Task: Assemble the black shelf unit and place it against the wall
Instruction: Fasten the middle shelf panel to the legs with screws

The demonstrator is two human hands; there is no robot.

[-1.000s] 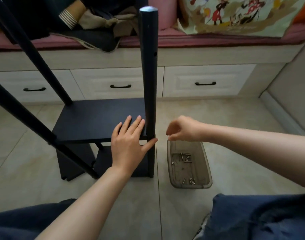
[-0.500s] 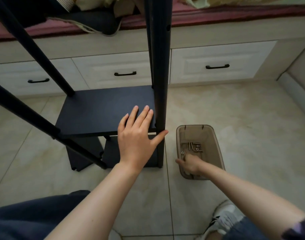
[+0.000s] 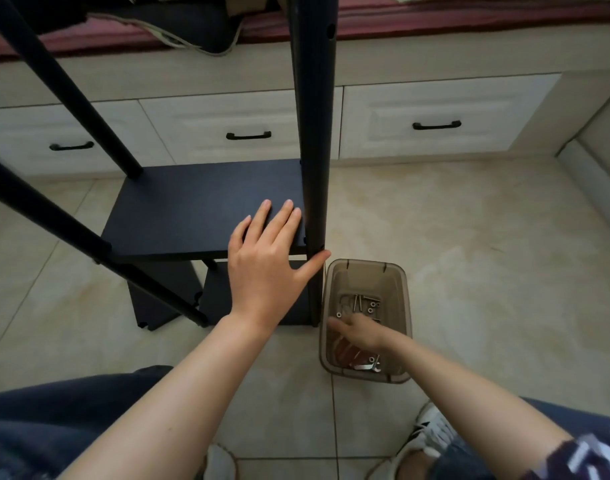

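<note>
Left hand (image 3: 269,268): palm down, laid flat, back of hand toward the camera. Four fingers (image 3: 285,218) straight, close together, pointing away from the body. Thumb (image 3: 312,266) splayed wide to the right. Nothing held. Wrist straight, in line with left forearm (image 3: 179,386), which is bare and runs up on a diagonal from lower left.

Right hand (image 3: 357,332): lower in view than the left, to its right, not touching it. Back of hand up, fingers directed forward and leftward. Blurred; finger curl and any hold cannot be told. Right forearm (image 3: 469,393) bare, extended from lower right. Dark patterned sleeve (image 3: 580,455) at the upper arm.
</note>
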